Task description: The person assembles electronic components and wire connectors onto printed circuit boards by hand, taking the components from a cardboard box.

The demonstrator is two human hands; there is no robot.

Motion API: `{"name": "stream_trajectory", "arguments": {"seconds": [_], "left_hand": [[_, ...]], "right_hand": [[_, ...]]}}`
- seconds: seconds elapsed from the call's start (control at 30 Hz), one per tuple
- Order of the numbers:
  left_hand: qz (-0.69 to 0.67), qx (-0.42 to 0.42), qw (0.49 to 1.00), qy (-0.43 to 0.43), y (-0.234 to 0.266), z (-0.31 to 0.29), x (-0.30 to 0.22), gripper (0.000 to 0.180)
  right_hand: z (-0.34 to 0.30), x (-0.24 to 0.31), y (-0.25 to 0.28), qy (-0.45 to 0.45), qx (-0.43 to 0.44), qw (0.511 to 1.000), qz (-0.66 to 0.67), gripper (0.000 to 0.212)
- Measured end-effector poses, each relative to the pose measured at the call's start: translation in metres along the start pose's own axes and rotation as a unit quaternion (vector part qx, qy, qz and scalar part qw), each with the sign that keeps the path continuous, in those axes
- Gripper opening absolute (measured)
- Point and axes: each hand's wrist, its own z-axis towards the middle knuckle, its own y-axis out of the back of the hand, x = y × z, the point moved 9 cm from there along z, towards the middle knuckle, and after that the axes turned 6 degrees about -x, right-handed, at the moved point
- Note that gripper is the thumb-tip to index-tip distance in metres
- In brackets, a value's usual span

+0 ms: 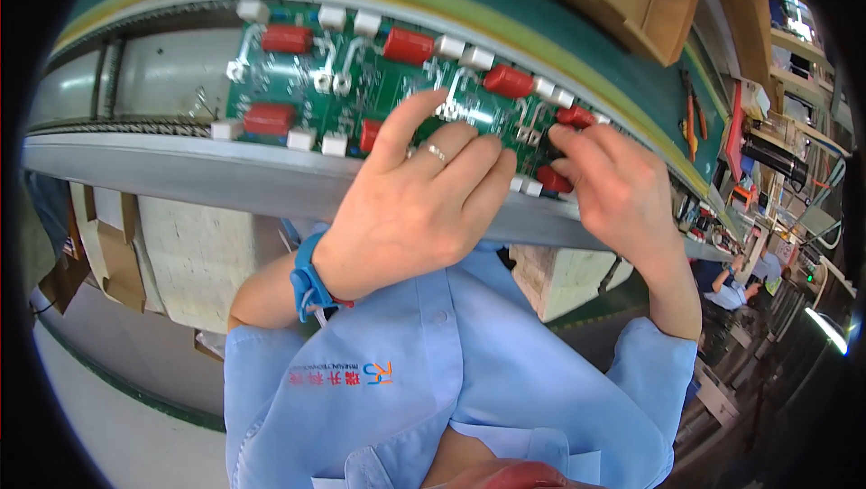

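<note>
A long green circuit board [361, 83] lies in a metal-railed track in front of me. It carries red block components [409, 45] and white block connectors [367, 23] along its edges. My left hand [419, 200], with a ring and a blue wrist strap [308, 281], rests over the board's middle. Its index finger is stretched away from the others, whose tips bend down onto the board. Over the right end, my right hand [622, 187] has thumb and fingers pinched together beside a red component [554, 179]. Something small and dark shows at those fingertips, too hidden to name.
A metal rail [180, 157] runs along the near side of the board. Beyond the track, a cardboard box [622, 2] sits on a green surface, with orange-handled pliers [693, 119] to its right. Pale boxes [194, 259] stand below the rail. Another person [729, 290] works far right.
</note>
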Motion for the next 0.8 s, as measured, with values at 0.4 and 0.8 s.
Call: {"name": "stream_trajectory", "arguments": {"seconds": [0.4, 0.8], "left_hand": [[-0.021, 0.014, 0.999, -0.038, -0.015, 0.010, -0.024, 0.023], [-0.071, -0.056, 0.996, -0.026, 0.003, 0.002, -0.026, 0.032]], "right_hand": [[0.097, -0.065, 0.095, 0.067, -0.362, 0.921, -0.125, 0.030], [0.085, -0.077, 0.137, 0.064, -0.446, 0.892, -0.044, 0.018]]}}
